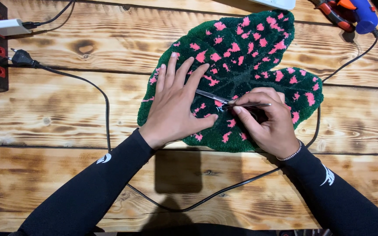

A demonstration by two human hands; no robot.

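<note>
Two hands on a leaf-shaped rug (241,48): right hand (270,120) pinches scissors (224,100); left hand (176,107) lies flat just beside, rug edge near both wrists.

A single head-worn view looks almost straight down from above the person's own arms, close enough that both forearms run in from the bottom edge. The left hand (174,107) and right hand (267,120) sit near the frame's middle. Beyond the fingertips the view reaches the far part of the wooden table (66,109), and there is no second view to share it with.
</note>
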